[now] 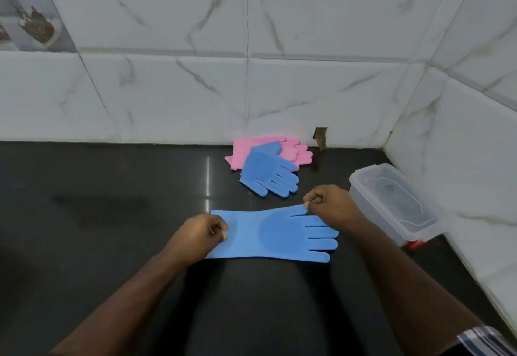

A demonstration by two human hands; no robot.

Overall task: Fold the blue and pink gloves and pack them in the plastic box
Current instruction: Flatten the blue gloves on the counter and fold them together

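Observation:
A blue glove [279, 234] lies flat on the black counter [112, 229], cuff to the left and fingers to the right. My left hand [200, 236] pinches its cuff end. My right hand [327, 201] pinches the thumb at the glove's far edge. Farther back a second blue glove [265, 172] lies on top of pink gloves [279, 150] near the wall. A clear plastic box [391, 201] stands open to the right, with nothing inside that I can make out.
White marble-look tiled walls [251, 89] close off the back and the right side of the counter. A small hole [321, 137] shows in the back wall just above the counter. Something red [416, 243] shows at the box's near corner.

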